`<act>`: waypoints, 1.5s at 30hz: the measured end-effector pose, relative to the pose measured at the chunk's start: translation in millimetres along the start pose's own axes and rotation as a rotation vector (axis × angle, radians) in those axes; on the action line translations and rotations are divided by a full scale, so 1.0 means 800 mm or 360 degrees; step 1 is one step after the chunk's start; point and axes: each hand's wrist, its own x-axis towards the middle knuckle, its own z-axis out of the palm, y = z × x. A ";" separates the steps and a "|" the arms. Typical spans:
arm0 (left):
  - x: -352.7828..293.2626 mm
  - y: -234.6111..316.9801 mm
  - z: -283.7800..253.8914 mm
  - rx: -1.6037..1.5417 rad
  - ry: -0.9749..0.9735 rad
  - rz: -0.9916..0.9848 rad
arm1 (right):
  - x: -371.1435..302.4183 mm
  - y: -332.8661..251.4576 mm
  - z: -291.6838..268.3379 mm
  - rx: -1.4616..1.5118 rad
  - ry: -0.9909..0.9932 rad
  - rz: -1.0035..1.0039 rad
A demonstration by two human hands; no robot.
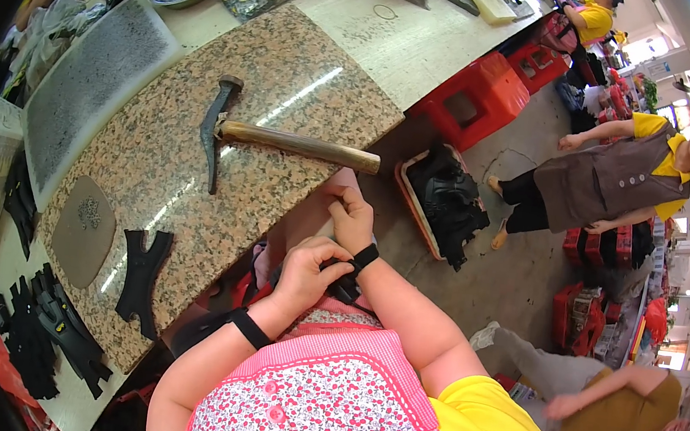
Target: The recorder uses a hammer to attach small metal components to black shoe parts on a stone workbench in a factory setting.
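Floral apron (300, 385) foremost, the black wristband (367, 256) at the right hand (351, 219) is seemingly pinched by the left hand (305, 269), perhaps for a snugger fit, while whatever the right's curled fingers hold cannot be told.

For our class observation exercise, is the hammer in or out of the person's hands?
Out: the hammer lies on the speckled slab, while the left hand and right hand are apart from it.

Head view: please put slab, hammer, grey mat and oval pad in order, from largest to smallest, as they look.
1. slab
2. grey mat
Unsure for the last two: hammer looks longer, oval pad broader.
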 end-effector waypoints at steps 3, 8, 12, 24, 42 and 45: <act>0.001 0.006 -0.002 -0.0040 -0.0020 -0.0135 | -0.001 -0.005 0.000 -0.0061 -0.0009 0.0030; 0.006 0.010 -0.005 -0.0137 -0.0111 -0.0401 | -0.006 -0.014 0.000 -0.0167 -0.0055 0.0002; 0.009 0.011 -0.005 -0.0081 -0.0143 -0.0509 | -0.004 -0.010 -0.001 -0.0198 -0.0034 -0.0083; -0.012 0.011 -0.021 0.0177 0.0012 -0.0233 | 0.019 -0.019 -0.055 0.1131 0.0123 0.0617; -0.198 0.110 -0.157 0.0427 0.1021 -0.0470 | 0.038 -0.185 -0.002 -0.1491 -0.0422 -0.1237; -0.189 0.113 -0.176 0.1087 0.1318 -0.0229 | 0.037 -0.176 0.019 -0.1598 -0.0455 -0.1172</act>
